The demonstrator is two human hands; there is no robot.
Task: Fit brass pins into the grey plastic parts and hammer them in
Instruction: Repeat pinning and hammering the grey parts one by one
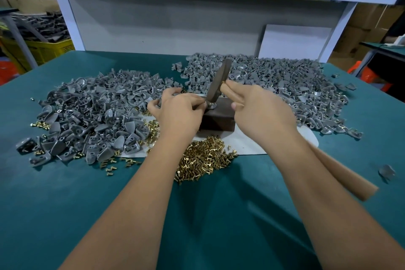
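Note:
My right hand (260,109) grips the wooden handle of a hammer (218,82) close to its dark metal head. The head's lower end sits on a small grey plastic part (211,106) on top of a dark metal block (217,119). My left hand (177,109) pinches that grey part at the block's left edge. A heap of brass pins (203,158) lies in front of the block. Piles of grey plastic parts spread to the left (92,112) and to the right (285,81).
The green table (197,215) carries a white sheet (247,144) under the block. A lone grey part (386,171) lies at the right. A white frame and back panel (175,22) stand behind the table. A yellow crate (43,48) is at the far left.

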